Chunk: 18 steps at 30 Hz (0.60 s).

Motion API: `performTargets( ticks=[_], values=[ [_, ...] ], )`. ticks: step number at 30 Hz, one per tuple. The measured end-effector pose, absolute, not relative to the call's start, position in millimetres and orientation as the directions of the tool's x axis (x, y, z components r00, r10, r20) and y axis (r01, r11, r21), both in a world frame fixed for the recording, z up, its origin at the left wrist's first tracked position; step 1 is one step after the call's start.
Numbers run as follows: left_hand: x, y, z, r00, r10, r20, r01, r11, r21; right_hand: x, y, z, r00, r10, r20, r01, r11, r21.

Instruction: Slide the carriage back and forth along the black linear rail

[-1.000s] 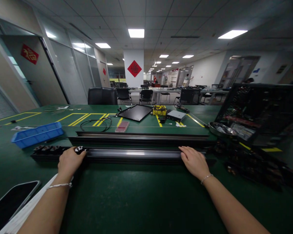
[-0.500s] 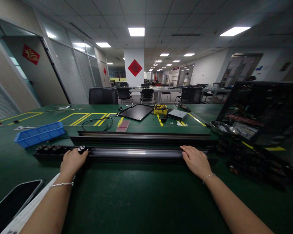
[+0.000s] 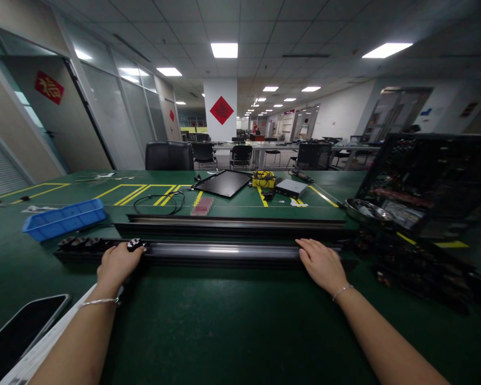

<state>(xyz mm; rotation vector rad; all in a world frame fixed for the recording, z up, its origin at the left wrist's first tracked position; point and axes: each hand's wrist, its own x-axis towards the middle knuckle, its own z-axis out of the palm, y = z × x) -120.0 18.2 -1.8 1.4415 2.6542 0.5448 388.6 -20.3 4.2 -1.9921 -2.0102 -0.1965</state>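
Long black metal rail (image 3: 224,252) lying crosswise near the person-side edge of the tabletop (image 3: 240,315); right hand (image 3: 323,264) open, flat on rail; left hand (image 3: 119,264) curled over rail, grip unclear.

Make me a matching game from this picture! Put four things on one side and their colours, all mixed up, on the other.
Things:
1. tray
2. table
3. diamond sign
4. tape line

Colours:
A. yellow
B. red
C. green
D. blue

Right pairs: 1-D, 2-C, 3-B, 4-A
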Motion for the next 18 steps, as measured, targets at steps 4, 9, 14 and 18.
performTargets(
  ticks=[4, 9, 14, 18],
  values=[
    [-119.3, 17.0, 0.8, -0.549, 0.832, 0.079, 0.803, 0.498, 0.327, 389.3, -19.7, 3.0, 0.004, 0.948, 0.317, 0.993, 0.032, -0.109],
    [-117.5, 15.8, 3.5, -0.564, 0.824, 0.059, 0.789, 0.516, 0.334, 390.1, -19.4, 3.0, 0.005, 0.95, 0.313, 0.993, 0.033, -0.116],
    [-114.6, 14.3, 3.4, -0.567, 0.818, 0.095, 0.79, 0.507, 0.343, 390.2, -19.9, 3.7, 0.008, 0.956, 0.293, 0.992, 0.03, -0.124],
    [-113.1, 13.9, 3.2, -0.566, 0.815, 0.12, 0.794, 0.5, 0.345, 389.8, -20.4, 4.4, 0.007, 0.957, 0.289, 0.991, 0.032, -0.13]
  ],
)
